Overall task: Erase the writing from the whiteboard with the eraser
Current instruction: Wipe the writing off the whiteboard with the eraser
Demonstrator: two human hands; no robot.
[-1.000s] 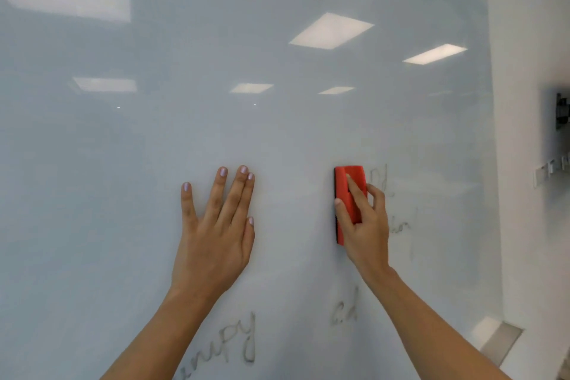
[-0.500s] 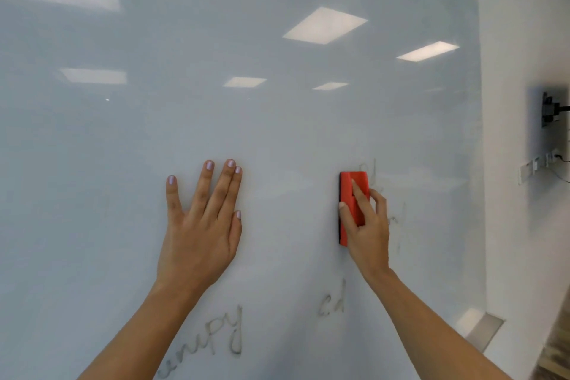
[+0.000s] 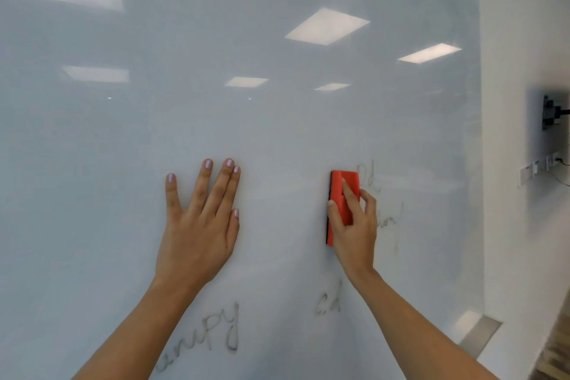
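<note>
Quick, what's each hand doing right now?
Left hand: open, fingers straight, flat against the whiteboard.
Right hand: holding the red eraser against the whiteboard.

Bright, even indoor light. The glossy whiteboard (image 3: 277, 133) mirrors rectangular ceiling panels (image 3: 327, 26) as soft patches of glare. A grey shadow surrounds the wall fixture (image 3: 552, 114). The wide lens bows the board's right edge, and detail is slightly soft.

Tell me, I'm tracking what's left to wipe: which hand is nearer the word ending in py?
Left. The left hand lies flat above the word; the right hand, gripping the eraser, sits up and right.
</note>
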